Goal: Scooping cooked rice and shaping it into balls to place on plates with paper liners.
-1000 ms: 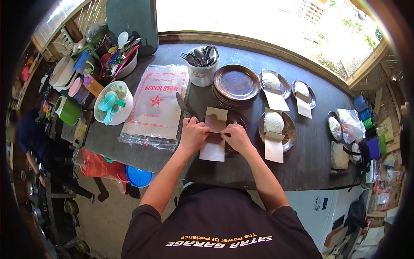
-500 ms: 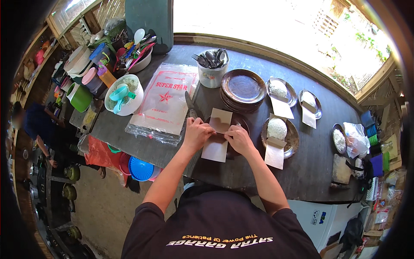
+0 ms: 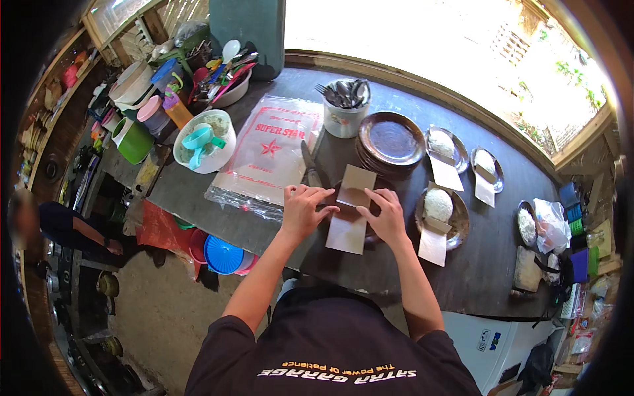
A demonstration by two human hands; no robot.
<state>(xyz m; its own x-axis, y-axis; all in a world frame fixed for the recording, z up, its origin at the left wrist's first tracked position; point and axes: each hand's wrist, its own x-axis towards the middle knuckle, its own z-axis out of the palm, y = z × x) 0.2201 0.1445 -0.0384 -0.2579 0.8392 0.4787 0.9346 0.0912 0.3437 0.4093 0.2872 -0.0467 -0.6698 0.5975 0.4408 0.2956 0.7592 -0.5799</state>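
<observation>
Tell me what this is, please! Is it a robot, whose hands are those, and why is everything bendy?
No robot here! These are a person's bare hands, the left hand and the right hand. The camera sits on the person's head and looks down; its wide fisheye lens bends straight edges. Between the hands is a folded brown paper. Thumbs and fingers look spread, so neither grip is tightly closed. On the dark table are stacked plates, a cutlery tub and a knife. Three dishes each carry a white mound and folded paper.

Kitchen: stacked plates (image 3: 392, 136), cutlery (image 3: 344, 94).
</observation>
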